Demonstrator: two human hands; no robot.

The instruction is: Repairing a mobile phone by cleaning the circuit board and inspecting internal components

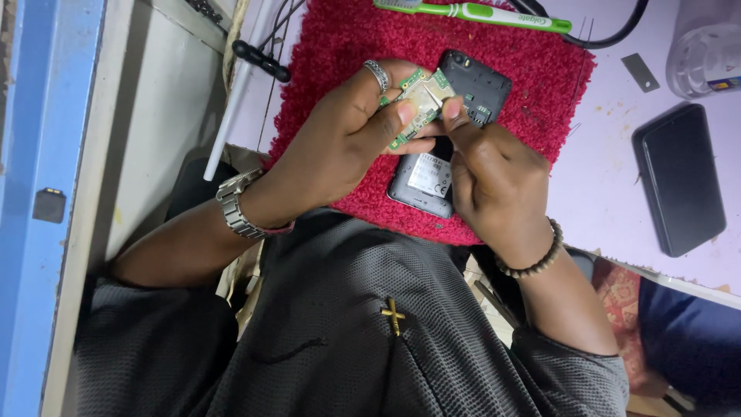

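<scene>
My left hand (347, 131), with a ring and a metal watch, grips a small green circuit board (417, 104) between thumb and fingers. My right hand (486, 174), with a bead bracelet, pinches a thin pale metal piece (432, 96) against the board's top face. Both hands hover over an opened black phone (463, 100) with its back off. The phone lies on a red fuzzy mat (540, 85), and my hands partly hide it.
A green and white toothbrush (478, 13) lies along the mat's far edge, beside a black cable (617, 31). On the lilac table (602, 177) lie a black phone-shaped slab (679, 177), a small grey metal plate (640, 72) and a white container (706, 46). A white rod (231, 104) and a black tool handle (261, 61) are at the left.
</scene>
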